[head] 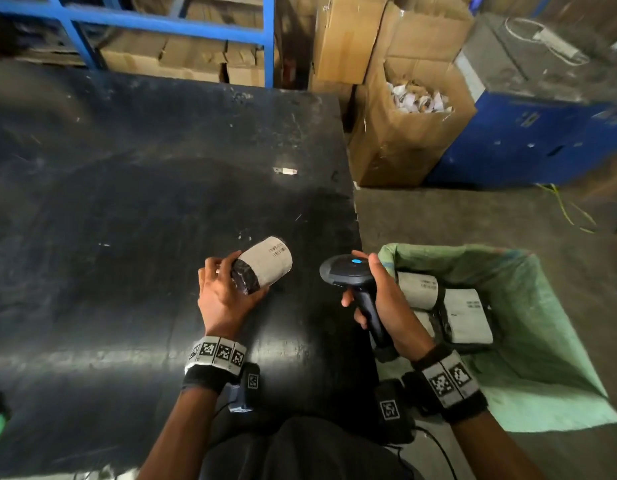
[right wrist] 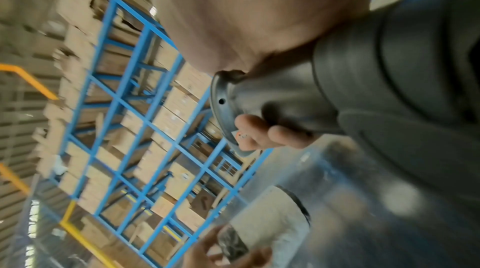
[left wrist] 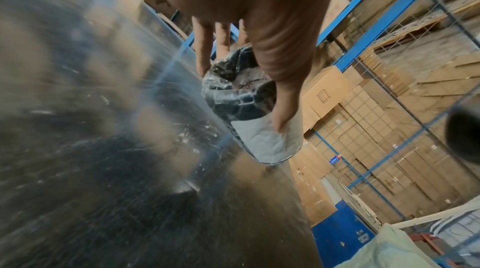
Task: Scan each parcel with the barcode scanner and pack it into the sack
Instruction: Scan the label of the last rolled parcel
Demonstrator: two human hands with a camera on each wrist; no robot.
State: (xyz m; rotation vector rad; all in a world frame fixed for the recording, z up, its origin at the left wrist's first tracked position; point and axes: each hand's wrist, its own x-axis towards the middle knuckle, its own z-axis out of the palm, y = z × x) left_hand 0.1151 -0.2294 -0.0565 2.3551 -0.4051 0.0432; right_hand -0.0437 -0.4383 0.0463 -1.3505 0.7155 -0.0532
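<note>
A roll-shaped parcel (head: 263,264) in black plastic with a pale label wrapped round it is gripped at its near end by my left hand (head: 224,289), just above the black table (head: 127,209). The left wrist view shows the same parcel (left wrist: 249,104) pinched between thumb and fingers. My right hand (head: 376,299) grips the handle of the dark barcode scanner (head: 348,271), whose head with a blue button sits to the right of the parcel. The scanner (right wrist: 337,87) fills the right wrist view, with the parcel (right wrist: 270,223) below it. The green sack (head: 528,306) stands open at the right, holding several labelled parcels (head: 466,317).
An open cardboard box (head: 404,133) full of paper scraps stands beyond the table's right edge, beside a blue cabinet (head: 528,133). Blue racking (head: 161,22) with cartons runs behind the table. A small scrap (head: 286,171) lies on the tabletop.
</note>
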